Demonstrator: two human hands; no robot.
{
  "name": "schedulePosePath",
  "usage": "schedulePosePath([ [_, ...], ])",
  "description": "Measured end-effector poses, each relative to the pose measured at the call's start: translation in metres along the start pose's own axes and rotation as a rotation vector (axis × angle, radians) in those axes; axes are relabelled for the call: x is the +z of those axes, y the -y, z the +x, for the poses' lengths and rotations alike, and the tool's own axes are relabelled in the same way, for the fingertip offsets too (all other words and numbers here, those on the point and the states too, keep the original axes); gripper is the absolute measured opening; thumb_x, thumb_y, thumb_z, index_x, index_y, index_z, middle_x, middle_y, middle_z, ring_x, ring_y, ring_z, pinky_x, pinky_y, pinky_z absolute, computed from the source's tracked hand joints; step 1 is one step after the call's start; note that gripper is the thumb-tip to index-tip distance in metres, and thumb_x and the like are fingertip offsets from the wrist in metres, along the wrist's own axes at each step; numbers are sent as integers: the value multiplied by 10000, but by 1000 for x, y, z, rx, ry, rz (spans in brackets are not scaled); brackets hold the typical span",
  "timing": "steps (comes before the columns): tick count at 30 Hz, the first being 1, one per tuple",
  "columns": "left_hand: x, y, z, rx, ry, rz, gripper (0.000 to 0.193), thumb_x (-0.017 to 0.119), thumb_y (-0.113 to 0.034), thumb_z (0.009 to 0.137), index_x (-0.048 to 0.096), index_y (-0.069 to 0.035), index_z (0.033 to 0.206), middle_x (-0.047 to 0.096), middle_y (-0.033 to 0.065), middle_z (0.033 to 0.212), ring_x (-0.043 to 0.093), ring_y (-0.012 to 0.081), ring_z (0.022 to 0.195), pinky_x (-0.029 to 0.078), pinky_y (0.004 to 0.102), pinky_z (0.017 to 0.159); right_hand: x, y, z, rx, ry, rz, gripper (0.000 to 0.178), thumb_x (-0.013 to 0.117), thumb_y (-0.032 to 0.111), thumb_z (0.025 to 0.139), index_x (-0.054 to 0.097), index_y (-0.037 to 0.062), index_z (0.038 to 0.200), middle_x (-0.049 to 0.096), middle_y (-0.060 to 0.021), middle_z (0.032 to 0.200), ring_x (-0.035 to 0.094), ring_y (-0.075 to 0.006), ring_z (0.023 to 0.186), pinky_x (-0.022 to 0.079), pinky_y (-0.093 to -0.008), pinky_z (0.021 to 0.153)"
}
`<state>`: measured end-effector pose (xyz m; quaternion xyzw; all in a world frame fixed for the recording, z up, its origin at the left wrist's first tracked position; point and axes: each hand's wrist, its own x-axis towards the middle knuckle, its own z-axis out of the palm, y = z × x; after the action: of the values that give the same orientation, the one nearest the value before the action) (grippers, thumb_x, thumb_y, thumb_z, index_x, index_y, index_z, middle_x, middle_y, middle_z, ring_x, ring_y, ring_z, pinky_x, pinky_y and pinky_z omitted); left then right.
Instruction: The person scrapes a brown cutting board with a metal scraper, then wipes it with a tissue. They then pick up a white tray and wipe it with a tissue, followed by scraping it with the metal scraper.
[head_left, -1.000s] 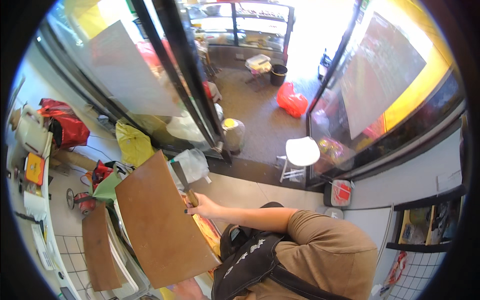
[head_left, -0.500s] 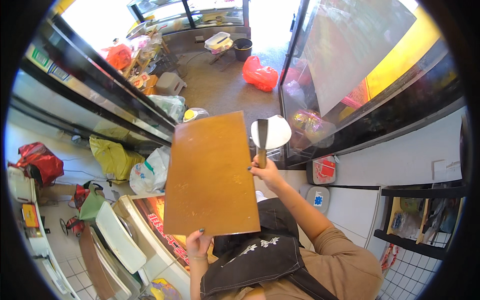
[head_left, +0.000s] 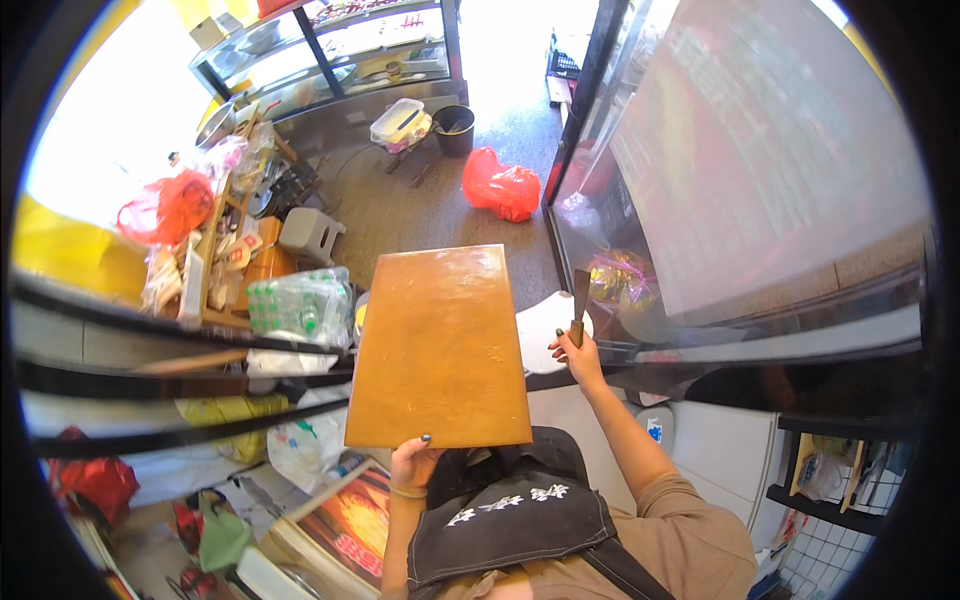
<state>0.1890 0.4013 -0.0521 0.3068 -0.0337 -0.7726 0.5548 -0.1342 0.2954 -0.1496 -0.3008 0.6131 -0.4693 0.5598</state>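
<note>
A flat, glossy brown board [head_left: 440,350] tilts up in front of my body. My left hand [head_left: 412,466] grips its near edge, with the thumb on top and the other fingers hidden beneath. Off the board's right side, my right hand [head_left: 582,358] is closed round the short handle of a scraper [head_left: 581,293]. The scraper's dark blade points up and away from me, apart from the board. Behind it and partly covered by the board is a white, rounded thing [head_left: 545,322] whose kind I cannot make out.
Dark-framed glass doors [head_left: 700,190] stand on the right. Ahead on the floor lie a red plastic bag [head_left: 500,187], a black bucket [head_left: 454,132] and a grey stool [head_left: 311,235]. Wrapped bottles [head_left: 300,303] sit left of the board. A white cabinet [head_left: 720,440] stands at right.
My right hand has moved the scraper rightward, away from the board's edge, and its blade has turned nearly edge-on. The board stays in my left hand. The view has shifted toward the doorway.
</note>
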Motion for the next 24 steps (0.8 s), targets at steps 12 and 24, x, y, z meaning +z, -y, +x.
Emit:
schedulePosePath([
  [12, 18, -153, 225, -117, -122, 67, 494, 517, -13, 732, 459, 7, 1222, 555, 142, 1153, 527, 298, 1076, 396, 451, 954, 19, 35, 203, -97, -187, -782, 237, 641, 263, 797, 630, 35, 860, 627, -129, 786, 607, -259, 729, 458, -351, 666],
  [24, -5, -138, 443, 71, -489, -1, 606, 519, -17, 675, 420, 2, 1273, 506, 158, 1234, 477, 314, 1142, 365, 469, 988, 39, -13, 713, -101, 457, -1653, 278, 551, 217, 788, 662, 167, 1039, 424, -103, 1327, 384, -274, 1220, 393, -423, 936],
])
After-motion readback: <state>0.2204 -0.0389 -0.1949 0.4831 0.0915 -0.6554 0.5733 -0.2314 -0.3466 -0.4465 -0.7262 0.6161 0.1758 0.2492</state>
